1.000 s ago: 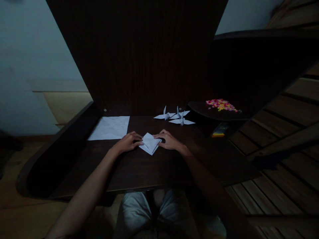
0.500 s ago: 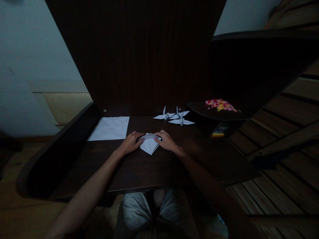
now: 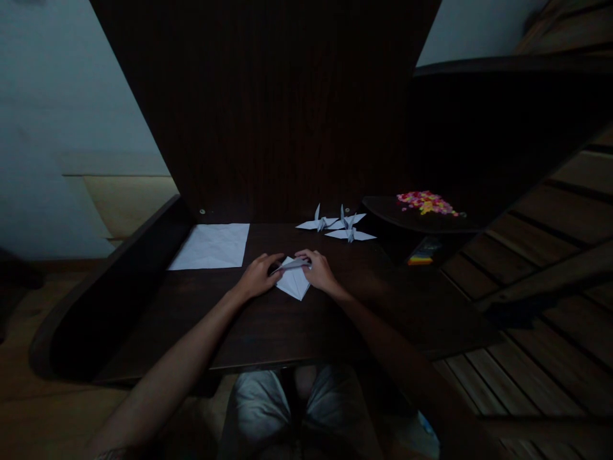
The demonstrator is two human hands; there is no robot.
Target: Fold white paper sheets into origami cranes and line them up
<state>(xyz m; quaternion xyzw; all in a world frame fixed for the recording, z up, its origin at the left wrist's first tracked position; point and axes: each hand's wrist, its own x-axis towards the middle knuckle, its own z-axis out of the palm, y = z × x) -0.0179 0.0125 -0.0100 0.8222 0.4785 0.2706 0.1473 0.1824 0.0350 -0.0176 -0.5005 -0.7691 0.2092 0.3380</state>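
A white sheet of paper folded into a small diamond (image 3: 294, 284) lies on the dark table in front of me, one corner pointing toward me. A flap at its far end stands raised. My left hand (image 3: 258, 276) grips the left side of the folded paper, with thumb and forefinger at its edge. On the other side, my right hand (image 3: 320, 271) pinches the raised flap at the right corner, fingers curled over the top. The fingertips partly hide the paper's side corners.
Three folded paper cranes (image 3: 351, 235) stand behind my hands, to the right. A flat creased white sheet (image 3: 211, 246) lies at the left. Small pink and yellow pieces (image 3: 428, 203) are heaped on a corner shelf (image 3: 383, 209). A raised side board (image 3: 115, 287) bounds the table's left.
The folded paper has turned slightly and shifted a little to the right. Its far flap has lifted more upright, and my left hand has moved slightly right with it.
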